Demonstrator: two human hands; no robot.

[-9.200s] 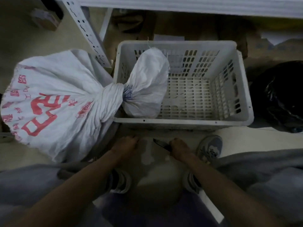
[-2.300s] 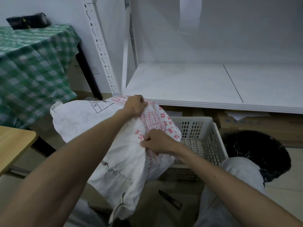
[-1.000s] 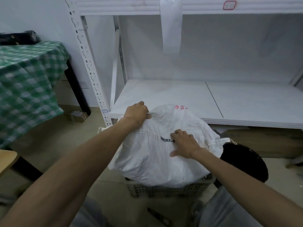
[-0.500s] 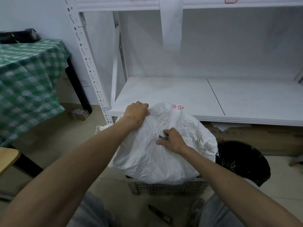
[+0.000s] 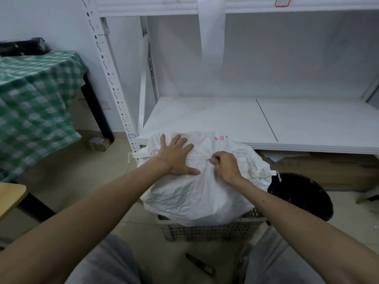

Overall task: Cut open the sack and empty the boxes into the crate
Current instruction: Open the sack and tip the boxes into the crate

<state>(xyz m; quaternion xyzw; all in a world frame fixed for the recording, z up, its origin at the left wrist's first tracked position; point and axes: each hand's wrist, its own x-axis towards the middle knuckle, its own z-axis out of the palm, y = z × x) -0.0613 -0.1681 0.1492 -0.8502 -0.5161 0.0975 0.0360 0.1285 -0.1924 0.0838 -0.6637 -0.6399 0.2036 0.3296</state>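
Sack (image 5: 201, 193) sits in the crate (image 5: 209, 232), hiding its inside, so I can't see any boxes. My left hand (image 5: 176, 158) presses flat, fingers spread, on the sack's top; my right hand (image 5: 225, 166) pinches its seam.

left hand (image 5: 176, 156) released its grip, now flat — sack (image 5: 196, 193)

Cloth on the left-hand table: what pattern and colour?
Green-and-white check cloth, clearest in head view.
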